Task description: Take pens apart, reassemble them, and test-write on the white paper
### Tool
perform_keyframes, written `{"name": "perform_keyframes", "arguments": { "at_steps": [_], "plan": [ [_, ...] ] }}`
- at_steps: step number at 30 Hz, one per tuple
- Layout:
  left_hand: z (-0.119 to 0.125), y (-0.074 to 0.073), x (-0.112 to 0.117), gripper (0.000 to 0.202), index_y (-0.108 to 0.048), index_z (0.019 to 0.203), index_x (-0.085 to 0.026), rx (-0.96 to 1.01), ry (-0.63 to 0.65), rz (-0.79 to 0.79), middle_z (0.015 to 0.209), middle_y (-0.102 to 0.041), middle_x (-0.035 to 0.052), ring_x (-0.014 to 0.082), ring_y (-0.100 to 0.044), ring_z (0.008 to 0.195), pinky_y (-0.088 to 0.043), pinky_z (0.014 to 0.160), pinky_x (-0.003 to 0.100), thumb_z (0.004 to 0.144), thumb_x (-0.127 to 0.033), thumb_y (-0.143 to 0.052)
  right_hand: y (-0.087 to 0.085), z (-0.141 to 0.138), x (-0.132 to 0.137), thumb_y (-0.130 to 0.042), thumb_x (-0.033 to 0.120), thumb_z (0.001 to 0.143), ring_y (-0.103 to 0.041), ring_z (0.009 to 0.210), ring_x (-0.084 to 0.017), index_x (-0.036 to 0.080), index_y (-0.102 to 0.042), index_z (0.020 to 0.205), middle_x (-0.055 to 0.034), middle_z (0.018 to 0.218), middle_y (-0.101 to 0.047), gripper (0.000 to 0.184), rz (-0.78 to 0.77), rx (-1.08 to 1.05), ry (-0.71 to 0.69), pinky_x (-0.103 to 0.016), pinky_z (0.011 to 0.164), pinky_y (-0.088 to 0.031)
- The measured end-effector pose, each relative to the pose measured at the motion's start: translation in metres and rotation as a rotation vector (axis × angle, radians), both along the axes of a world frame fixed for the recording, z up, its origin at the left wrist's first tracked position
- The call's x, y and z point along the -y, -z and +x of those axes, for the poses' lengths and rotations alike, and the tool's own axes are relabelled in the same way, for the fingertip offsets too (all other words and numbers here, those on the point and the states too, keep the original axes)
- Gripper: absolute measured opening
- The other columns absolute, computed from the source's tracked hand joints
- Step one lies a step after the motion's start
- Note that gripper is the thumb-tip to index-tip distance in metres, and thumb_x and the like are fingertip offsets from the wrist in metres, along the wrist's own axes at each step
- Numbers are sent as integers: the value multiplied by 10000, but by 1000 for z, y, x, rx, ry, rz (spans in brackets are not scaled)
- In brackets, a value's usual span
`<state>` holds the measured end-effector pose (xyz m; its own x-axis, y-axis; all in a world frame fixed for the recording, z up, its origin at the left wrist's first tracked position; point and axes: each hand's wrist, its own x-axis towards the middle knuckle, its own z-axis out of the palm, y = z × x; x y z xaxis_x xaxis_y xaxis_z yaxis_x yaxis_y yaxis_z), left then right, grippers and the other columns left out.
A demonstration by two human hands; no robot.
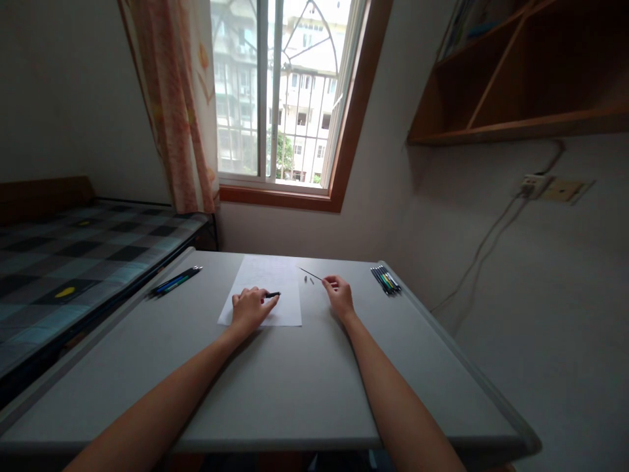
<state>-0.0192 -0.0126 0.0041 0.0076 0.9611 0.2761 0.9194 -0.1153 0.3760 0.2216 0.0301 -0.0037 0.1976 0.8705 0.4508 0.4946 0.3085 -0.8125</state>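
My left hand [249, 308] rests on a white sheet of paper [275, 282] and is closed round a dark pen barrel [272, 295] whose tip sticks out to the right. My right hand [338, 295] lies on the grey table [275, 387] just right of the sheet. Its fingers pinch a thin dark refill [310, 273] that points up and left. Two tiny pen parts [308, 280] lie on the table beside the refill.
A bundle of pens [386, 279] lies near the table's right edge, and two more pens [175, 280] lie at its left. A bed with a checked mattress [73, 255] stands to the left. Window, curtain, wall shelf and socket cable are behind.
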Motion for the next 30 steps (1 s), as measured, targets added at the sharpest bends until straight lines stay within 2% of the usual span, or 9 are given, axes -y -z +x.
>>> {"name": "perform_keyframes", "arguments": {
  "at_steps": [5, 9, 17, 22, 25, 30],
  "plan": [
    [2, 0, 1, 446, -654, 829, -229, -6, 12, -14, 852, -627, 51, 233, -511, 887, -290, 741, 358, 784, -576, -378, 5, 12, -1, -504, 328, 738, -580, 637, -172, 168, -609, 751, -71, 720, -648, 192, -82, 119, 317, -270, 627, -429],
    [3, 0, 3, 442, -654, 820, -225, -7, 18, -18, 848, -631, 55, 235, -510, 886, -291, 750, 364, 783, -573, -384, 10, 19, 0, -502, 293, 741, -582, 680, -173, 186, -615, 746, -64, 743, -649, 155, -142, 287, 410, -256, 629, -408],
    [5, 1, 3, 428, -656, 818, -230, -20, 22, -8, 857, -630, 60, 240, -508, 898, -294, 758, 367, 786, -562, -387, 13, 14, 0, -487, 219, 752, -572, 723, -175, 176, -604, 727, -78, 766, -634, 127, -122, 482, 372, -254, 653, -393],
    [4, 2, 2, 435, -658, 807, -230, -24, 32, -3, 859, -625, 60, 241, -509, 897, -298, 759, 364, 780, -571, -389, 14, 10, 1, -499, 191, 739, -569, 708, -166, 175, -598, 714, -64, 739, -630, 103, -114, 502, 335, -242, 639, -388],
    [3, 4, 1, 439, -658, 800, -232, -23, 44, 15, 855, -622, 59, 240, -509, 887, -299, 756, 366, 782, -573, -382, 13, 7, 2, -521, 192, 732, -572, 700, -159, 196, -604, 766, -45, 769, -639, 90, -144, 501, 322, -235, 607, -378],
    [4, 4, 2, 431, -658, 794, -233, -27, 46, 7, 849, -622, 57, 242, -509, 891, -303, 758, 365, 782, -568, -387, 11, 2, 5, -555, 262, 733, -575, 705, -156, 232, -618, 851, -15, 769, -642, 137, -206, 491, 209, -237, 604, -379]
  ]
}}
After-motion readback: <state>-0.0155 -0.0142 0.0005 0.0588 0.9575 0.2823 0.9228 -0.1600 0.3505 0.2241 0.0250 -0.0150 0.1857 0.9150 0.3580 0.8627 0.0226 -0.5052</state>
